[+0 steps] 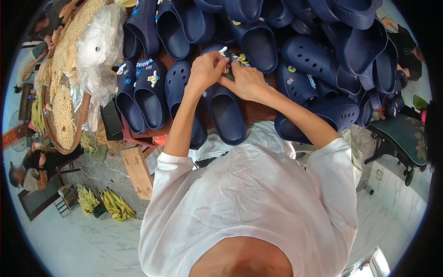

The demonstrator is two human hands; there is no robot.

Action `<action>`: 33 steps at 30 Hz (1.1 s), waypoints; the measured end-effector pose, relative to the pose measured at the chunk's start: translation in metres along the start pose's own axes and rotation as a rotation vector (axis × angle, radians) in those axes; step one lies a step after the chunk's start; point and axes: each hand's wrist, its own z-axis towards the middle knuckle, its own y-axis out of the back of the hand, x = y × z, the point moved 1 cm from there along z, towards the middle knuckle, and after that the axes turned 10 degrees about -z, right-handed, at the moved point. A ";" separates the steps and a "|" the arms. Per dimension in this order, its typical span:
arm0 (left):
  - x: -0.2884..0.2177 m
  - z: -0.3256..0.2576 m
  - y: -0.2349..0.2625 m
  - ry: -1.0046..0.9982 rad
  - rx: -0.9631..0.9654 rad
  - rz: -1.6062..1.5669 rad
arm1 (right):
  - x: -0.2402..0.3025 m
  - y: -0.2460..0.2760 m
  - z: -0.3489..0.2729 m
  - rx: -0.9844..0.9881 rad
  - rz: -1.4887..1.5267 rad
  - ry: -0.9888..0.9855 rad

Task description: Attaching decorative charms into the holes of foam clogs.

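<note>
A dark blue clog (226, 120) lies in front of me, its heel end toward me and its toe away. Over its toe my left hand (206, 73) is closed, fingertips pinched together; what they hold is hidden. My right hand (248, 82) grips the right side of the same toe, fingers bent and thumb pointing left. Small colourful shoe charms (241, 59) show around the fingertips. Just left lies another clog (177, 85) with bare holes. Farther left, a pair of clogs (150, 94) carries white, blue and pink charms.
Many more dark blue clogs (318, 60) are heaped at the back and right. A black phone (111, 121) and clear plastic bags (99, 51) lie at the left, beside a long tray of pale kernels (62, 111). Other people sit at far left; a dark chair (401, 138) stands right.
</note>
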 end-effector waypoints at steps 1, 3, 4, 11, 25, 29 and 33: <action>0.002 0.000 0.000 -0.031 -0.041 -0.030 | -0.002 -0.001 0.002 0.000 0.005 0.000; -0.003 -0.001 0.000 -0.010 -0.010 -0.024 | -0.006 -0.006 0.005 -0.017 -0.009 -0.011; -0.004 -0.001 0.000 0.007 0.020 -0.021 | -0.007 -0.008 0.005 -0.015 -0.005 -0.009; -0.007 -0.009 0.007 0.054 0.102 -0.176 | -0.018 -0.024 0.002 -0.260 0.075 0.194; -0.005 -0.023 0.008 -0.028 0.024 -0.136 | -0.043 -0.006 0.011 -0.201 -0.300 0.091; -0.002 -0.043 0.002 -0.045 -0.094 -0.243 | -0.019 0.018 0.008 -0.260 -0.188 0.074; -0.006 -0.058 -0.003 -0.021 -0.251 -0.158 | -0.004 0.017 0.020 -0.107 -0.103 0.076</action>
